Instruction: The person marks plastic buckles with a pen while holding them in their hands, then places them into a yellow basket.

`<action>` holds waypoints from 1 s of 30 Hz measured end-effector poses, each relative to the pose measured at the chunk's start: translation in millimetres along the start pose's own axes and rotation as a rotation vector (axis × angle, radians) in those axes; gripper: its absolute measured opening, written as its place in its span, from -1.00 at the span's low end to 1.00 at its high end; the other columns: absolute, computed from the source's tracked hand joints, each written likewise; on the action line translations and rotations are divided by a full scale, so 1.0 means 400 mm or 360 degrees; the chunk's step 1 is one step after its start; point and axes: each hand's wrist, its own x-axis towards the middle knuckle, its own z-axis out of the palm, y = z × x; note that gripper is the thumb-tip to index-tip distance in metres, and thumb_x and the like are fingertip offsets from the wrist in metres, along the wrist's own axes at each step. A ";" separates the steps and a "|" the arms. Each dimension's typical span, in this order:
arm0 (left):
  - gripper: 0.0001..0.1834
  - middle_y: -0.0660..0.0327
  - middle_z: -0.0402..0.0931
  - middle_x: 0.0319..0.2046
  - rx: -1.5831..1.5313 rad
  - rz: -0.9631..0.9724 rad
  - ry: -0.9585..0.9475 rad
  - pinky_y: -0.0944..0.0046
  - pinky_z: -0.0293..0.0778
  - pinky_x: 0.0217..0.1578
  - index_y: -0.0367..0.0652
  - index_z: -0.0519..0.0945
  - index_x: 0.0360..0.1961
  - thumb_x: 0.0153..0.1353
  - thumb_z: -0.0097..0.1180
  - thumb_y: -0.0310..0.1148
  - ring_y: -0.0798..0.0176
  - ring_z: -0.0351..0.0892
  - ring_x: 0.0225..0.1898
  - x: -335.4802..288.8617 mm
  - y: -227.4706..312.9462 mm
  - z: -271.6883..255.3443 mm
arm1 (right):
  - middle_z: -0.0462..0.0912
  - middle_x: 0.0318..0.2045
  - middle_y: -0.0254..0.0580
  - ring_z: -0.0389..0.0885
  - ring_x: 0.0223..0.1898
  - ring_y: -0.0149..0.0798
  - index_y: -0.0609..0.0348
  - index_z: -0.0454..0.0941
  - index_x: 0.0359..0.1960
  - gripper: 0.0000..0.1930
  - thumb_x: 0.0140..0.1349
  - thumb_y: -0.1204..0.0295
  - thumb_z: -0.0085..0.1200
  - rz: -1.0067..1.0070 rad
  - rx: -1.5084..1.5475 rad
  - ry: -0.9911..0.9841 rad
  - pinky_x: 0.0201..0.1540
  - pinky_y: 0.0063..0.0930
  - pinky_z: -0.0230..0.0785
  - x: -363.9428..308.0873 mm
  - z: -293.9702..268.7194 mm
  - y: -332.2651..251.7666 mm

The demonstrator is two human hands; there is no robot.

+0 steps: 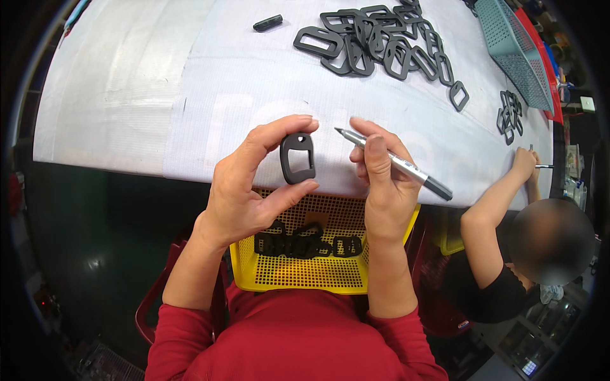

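Between the thumb and fingertips of my left hand (235, 174) is a black plastic frame (298, 176), held upright just above the table's near edge. It has a large window in the middle and a small hole near its top. My right hand (389, 190) is closed around a silver marker pen (410, 167) with a dark end. The pen's dark tip points up and left toward the frame, and a gap separates the two. Below my hands, a yellow perforated basket (302, 284) rests at my lap with several black pieces (305, 246) in it.
A pile of similar black frames (362, 47) lies on the white-covered table (235, 76). One black piece (267, 23) lies apart on its left. On the right are a smaller pile (509, 114), a teal basket (511, 54) and a co-worker's arm (492, 206).
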 end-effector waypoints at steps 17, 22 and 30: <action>-0.39 0.09 0.44 -0.03 -0.0066 0.0091 0.0088 0.27 0.44 -0.04 -0.15 0.29 -0.05 -0.17 0.25 -0.64 0.13 0.45 0.01 -0.034 -0.071 0.013 | 0.35 -0.77 -0.46 0.23 -0.71 -0.68 0.18 0.30 -0.64 -0.76 0.05 0.55 0.13 -0.0306 -0.0223 0.0162 -0.70 -0.72 0.04 -0.005 0.068 0.052; -0.39 0.12 0.45 -0.03 -0.0063 0.0140 0.0106 0.26 0.46 -0.06 -0.13 0.30 -0.05 -0.18 0.26 -0.62 0.11 0.45 0.01 -0.032 -0.075 0.012 | 0.35 -0.77 -0.46 0.23 -0.71 -0.67 0.18 0.30 -0.65 -0.76 0.04 0.55 0.13 -0.0296 -0.0251 0.0152 -0.70 -0.72 0.04 -0.003 0.070 0.049; -0.39 0.12 0.46 -0.05 -0.0028 0.0136 0.0106 0.28 0.47 -0.08 -0.13 0.30 -0.06 -0.19 0.28 -0.61 0.12 0.45 0.01 -0.034 -0.078 0.012 | 0.33 -0.77 -0.47 0.21 -0.72 -0.68 0.17 0.29 -0.65 -0.76 0.04 0.56 0.13 -0.0319 -0.0270 0.0134 -0.70 -0.74 0.02 -0.001 0.070 0.053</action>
